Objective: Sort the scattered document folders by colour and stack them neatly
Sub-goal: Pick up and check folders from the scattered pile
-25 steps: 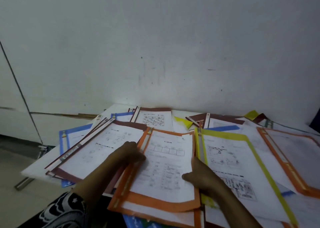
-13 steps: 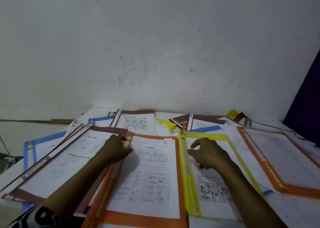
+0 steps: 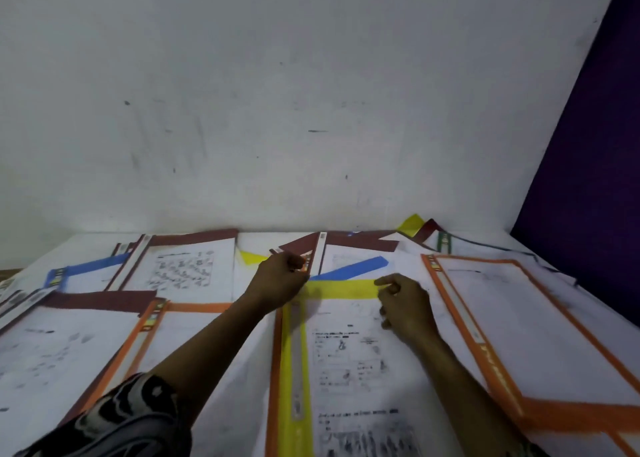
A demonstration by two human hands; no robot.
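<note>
Centre folder (image 3: 294,370) is lying directly before the person. Near-left folder (image 3: 145,328) is touching its left edge, and right folder (image 3: 519,335) is sitting just beside its right. Rear folder (image 3: 194,238) is lying behind, near the wall (image 3: 277,110). Left hand (image 3: 280,280) is sitting at the centre folder's far-left corner, and right hand (image 3: 405,304) is resting on its far end.

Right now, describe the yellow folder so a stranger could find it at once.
Below the white wall, look to the middle of the table, where the left hand and right hand reach. The yellow folder lies beneath them: orange folders flank it, and it alone has a broad yellow top and spine.
</note>
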